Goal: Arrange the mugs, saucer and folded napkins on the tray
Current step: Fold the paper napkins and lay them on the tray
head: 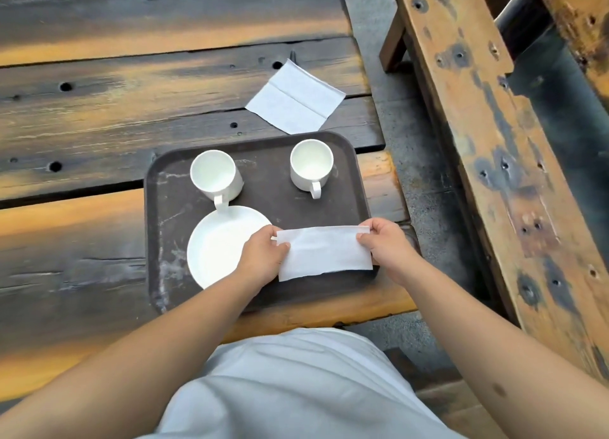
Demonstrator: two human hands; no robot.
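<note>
On the desk (pixel 99 115) I see the tray (pixel 263 204) carrying a saucer (pixel 217 244) at its near left and two mugs (pixel 216 174) along the far edge. A second napkin (pixel 295 97) lies beyond the tray. My left hand (pixel 262 257) and right hand (pixel 384 244) pinch the ends of a folded napkin (pixel 324 252) over the tray's near right.

Outdoor café-like seating: weathered plank table (pixel 131 108), rough wooden bench (pixel 487 141), concrete ground (pixel 372 42).

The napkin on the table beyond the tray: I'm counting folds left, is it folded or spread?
Spread: the napkin on the table lies open and flat, with only a crease line across it.
</note>
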